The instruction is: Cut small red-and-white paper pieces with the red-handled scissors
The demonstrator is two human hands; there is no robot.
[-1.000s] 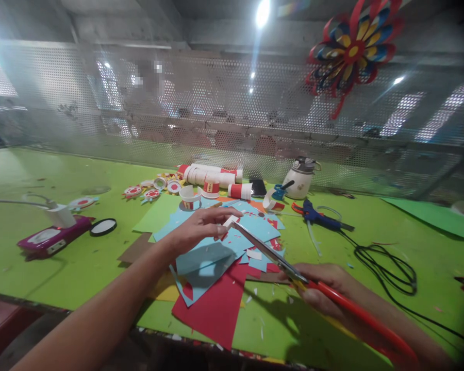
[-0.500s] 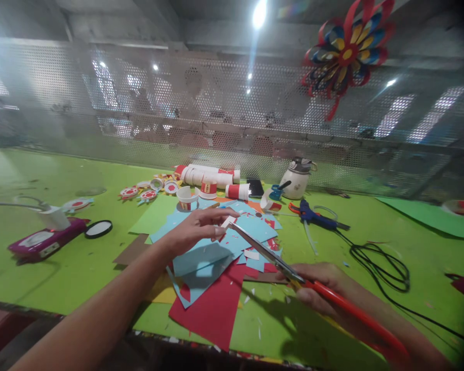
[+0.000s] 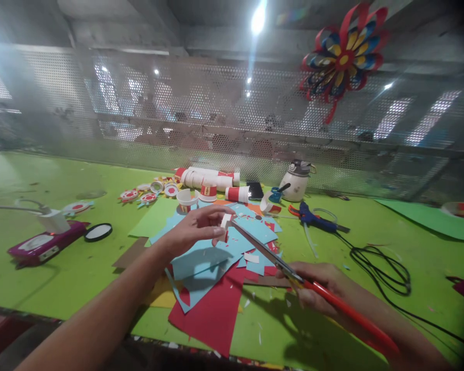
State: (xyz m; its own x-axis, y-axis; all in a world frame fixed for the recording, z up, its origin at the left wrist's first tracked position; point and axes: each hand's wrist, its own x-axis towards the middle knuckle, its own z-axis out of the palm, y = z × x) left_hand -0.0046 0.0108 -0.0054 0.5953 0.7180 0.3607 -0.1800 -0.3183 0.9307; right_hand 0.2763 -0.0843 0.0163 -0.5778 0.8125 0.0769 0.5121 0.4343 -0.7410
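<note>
Your left hand (image 3: 195,230) pinches a small white-and-red paper scrap (image 3: 225,223); your right hand (image 3: 319,287) grips red-handled scissors (image 3: 294,275), blade tips at the scrap.

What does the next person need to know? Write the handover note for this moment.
Left hand: pinches a small white paper piece above the paper pile.
Right hand: grips red-handled scissors, blade tips at the piece; whether the blades are open cannot be told.
Things: blue sheets and a red sheet lie stacked on the green table, strewn with small scraps. Paper cups, finished rosettes and a glue gun lie further back.
Done: several rosettes made, much paper cut.
Left: the cut on the held piece.
</note>
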